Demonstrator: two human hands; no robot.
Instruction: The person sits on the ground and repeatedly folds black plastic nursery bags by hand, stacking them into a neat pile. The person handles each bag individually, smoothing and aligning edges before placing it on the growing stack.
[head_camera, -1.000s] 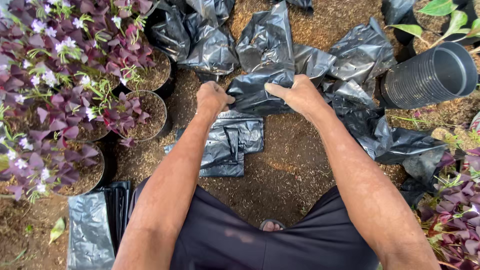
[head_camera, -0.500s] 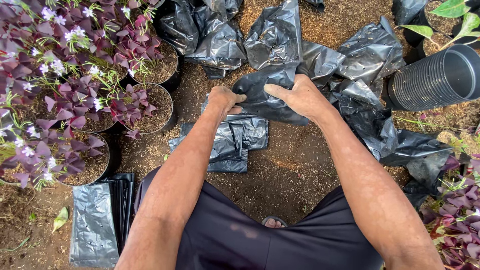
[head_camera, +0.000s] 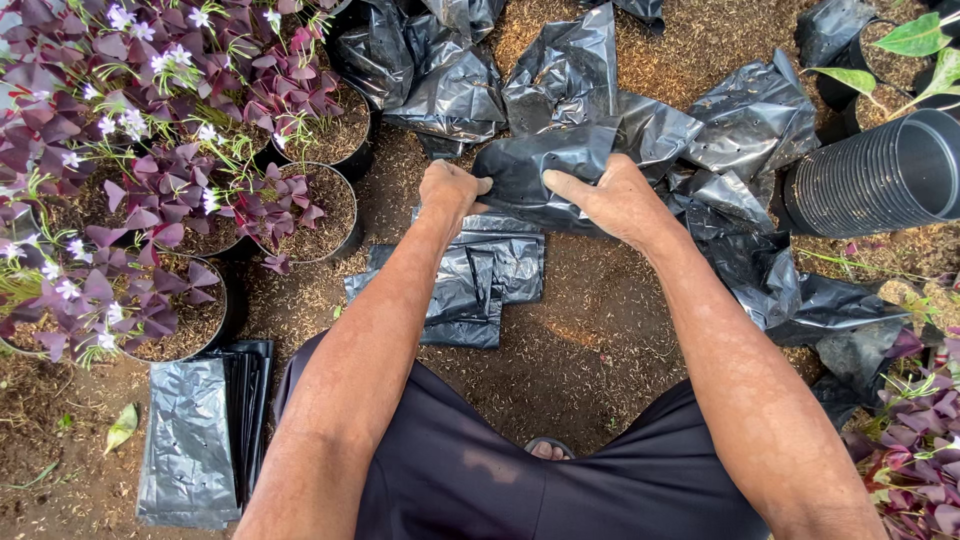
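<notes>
1. Two hands grip one black plastic bag (head_camera: 540, 185) over the bare, husk-strewn soil (head_camera: 560, 360), straight ahead of the person's knees.
2. The left hand (head_camera: 450, 192) is curled into a fist on the bag's left edge, thumb pressed against the plastic, so that edge is pinched inside the closed fingers.
3. The right hand (head_camera: 615, 200) clasps the bag's right part from above; its thumb points left across the top of the plastic and the other fingers fold round the far side, where they are hidden.
4. The bag spans the gap between the two hands, held just above a small stack of flattened bags (head_camera: 470, 285) lying on the ground below the left wrist.
5. The held bag is glossy, dark grey to black, crumpled and creased, with pale glare along its folds; whether its mouth is open cannot be told.
6. Beyond the hands lies a loose heap of crumpled bags (head_camera: 600, 90) of the same plastic, reaching right toward a nest of ribbed black pots (head_camera: 880, 175) lying on its side.
7. To the left stand potted purple-leaved plants (head_camera: 150, 170) with small pale flowers, and another flat pile of bags (head_camera: 190, 450) lies near the left elbow.
</notes>
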